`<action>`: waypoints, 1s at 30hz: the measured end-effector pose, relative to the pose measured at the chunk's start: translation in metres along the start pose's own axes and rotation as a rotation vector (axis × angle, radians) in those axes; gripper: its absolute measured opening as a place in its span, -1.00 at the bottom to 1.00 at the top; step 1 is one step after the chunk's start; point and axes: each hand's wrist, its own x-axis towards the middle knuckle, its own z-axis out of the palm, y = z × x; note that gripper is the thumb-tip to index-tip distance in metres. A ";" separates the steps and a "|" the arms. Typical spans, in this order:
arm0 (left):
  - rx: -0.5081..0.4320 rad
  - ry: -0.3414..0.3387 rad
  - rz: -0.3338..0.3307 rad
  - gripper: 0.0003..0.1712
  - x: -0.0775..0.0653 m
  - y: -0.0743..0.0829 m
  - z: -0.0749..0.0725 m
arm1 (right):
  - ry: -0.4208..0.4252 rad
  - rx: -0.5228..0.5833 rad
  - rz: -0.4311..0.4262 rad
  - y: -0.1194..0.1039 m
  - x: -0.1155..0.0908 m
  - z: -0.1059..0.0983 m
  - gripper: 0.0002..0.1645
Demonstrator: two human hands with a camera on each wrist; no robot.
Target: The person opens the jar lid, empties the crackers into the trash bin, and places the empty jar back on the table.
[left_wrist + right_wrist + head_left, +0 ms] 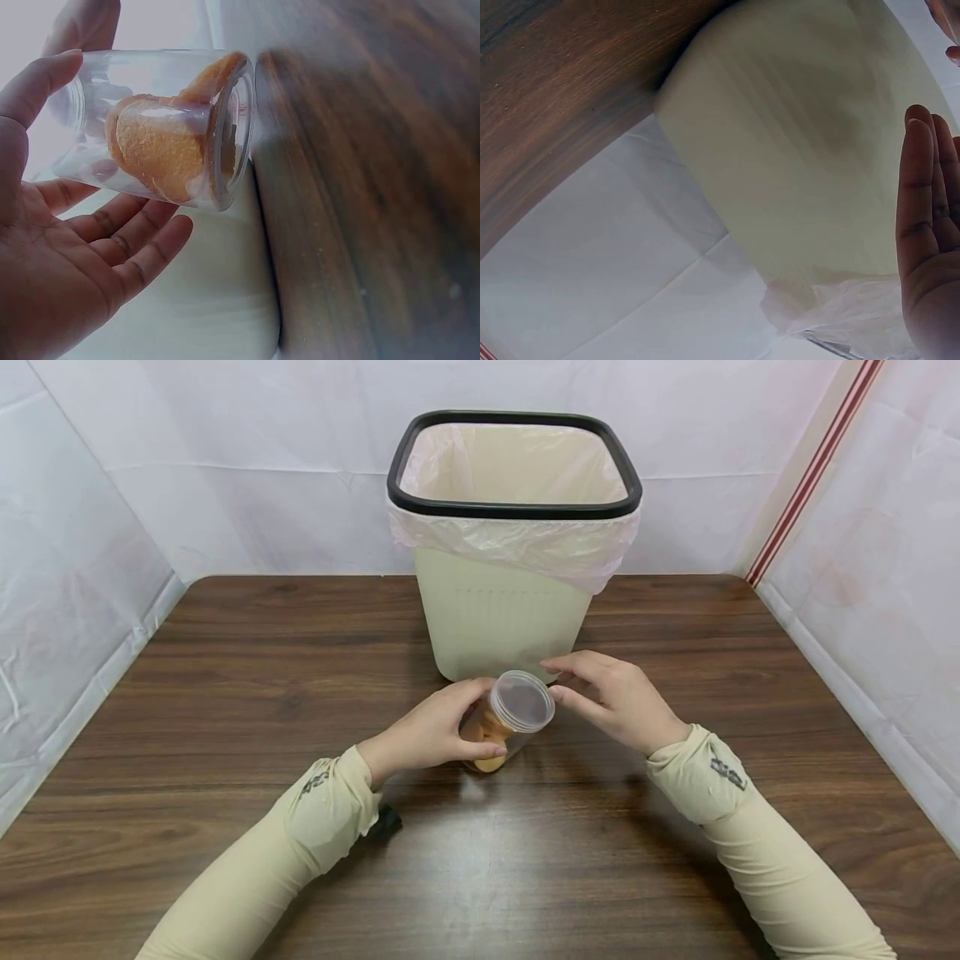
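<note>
A clear plastic jar (517,739) with a translucent screw lid (524,702) is on the table, tilted a little in the head view. Inside it lie golden-brown, bread-like pieces (161,146), gathered toward the base. My left hand (427,735) grips the jar from its left side, with the thumb on the near side and fingers round the back. Close to the lid's right edge is my right hand (618,697), its fingers loosely bent and holding nothing. The right wrist view catches those fingers (919,187) at its right side, extended beside the bin.
Directly behind the jar stands a cream waste bin (498,610) with a black rim (517,511) and a pink plastic liner (517,543). A small black object (386,821) shows under my left wrist. White sheeting (262,468) surrounds the dark wooden table (300,635).
</note>
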 end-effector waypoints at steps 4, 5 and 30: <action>0.017 0.006 0.014 -0.23 0.000 0.000 0.001 | 0.002 -0.007 -0.012 -0.003 0.000 0.000 -0.61; 0.022 0.008 0.018 -0.24 0.000 0.000 0.001 | 0.002 -0.009 -0.015 -0.004 0.000 -0.001 -0.61; 0.148 0.036 0.066 -0.29 -0.001 0.004 0.004 | 0.057 -0.111 -0.055 -0.023 -0.002 0.004 -0.15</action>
